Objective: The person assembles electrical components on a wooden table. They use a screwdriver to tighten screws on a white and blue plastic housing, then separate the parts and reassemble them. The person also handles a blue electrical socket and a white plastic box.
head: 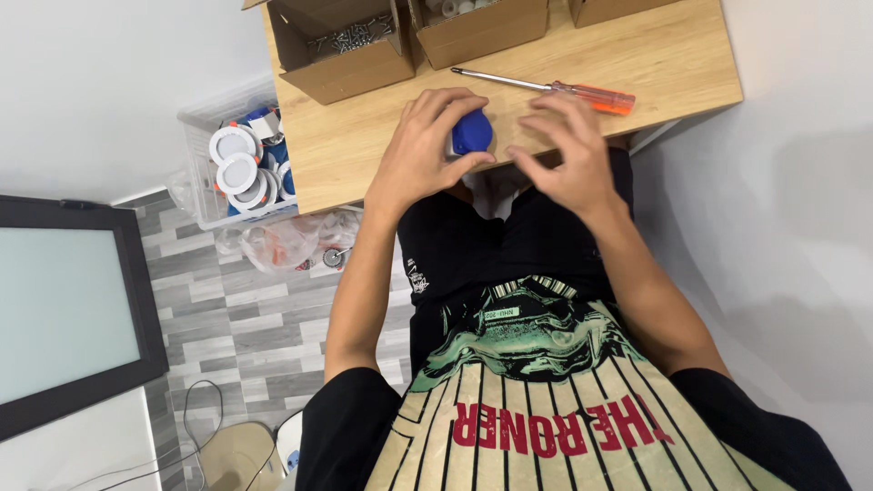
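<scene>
Wooden worktop [382, 155] holds a screwdriver [555, 88], lying unused beyond the fingers. Left hand [427, 145] fingers clamp a blue-capped part [471, 134]; right hand [568, 150] fingers spread apart beside it, holding nothing.

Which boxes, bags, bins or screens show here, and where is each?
Open brown cardboard box: table's far left, holds metal screws.
Second brown cardboard box: beside it, centre.
Clear plastic crate: floor, left of table, round white fittings.
Clear plastic bag: floor, below crate.
Black-framed pale screen: far left.

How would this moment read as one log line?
left hand: grips blue-and-white part | right hand: beside it, open | screwdriver: on table, untouched
</scene>
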